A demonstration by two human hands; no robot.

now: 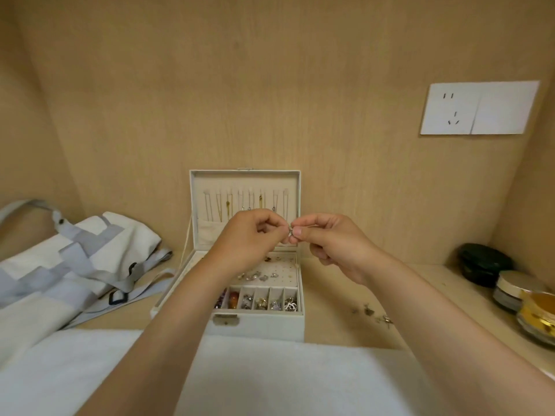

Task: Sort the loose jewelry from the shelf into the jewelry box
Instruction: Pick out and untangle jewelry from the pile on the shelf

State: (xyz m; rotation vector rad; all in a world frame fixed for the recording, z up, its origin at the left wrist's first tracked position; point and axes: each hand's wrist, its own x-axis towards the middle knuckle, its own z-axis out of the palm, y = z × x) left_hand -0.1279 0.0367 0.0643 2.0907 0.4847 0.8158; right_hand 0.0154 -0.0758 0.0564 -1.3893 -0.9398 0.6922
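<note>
Left grip (249, 238), right grip (333, 244) pinch one silver piece (290, 231) above the earring-filled jewelry box (258, 325); loose jewelry (372, 315) dots the shelf (330, 295) lower right.

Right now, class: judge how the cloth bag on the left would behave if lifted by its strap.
Probably floppy: the bag lies creased and slumped on the shelf. Likely light, since it looks flat and unfilled. It should not roll.
</note>
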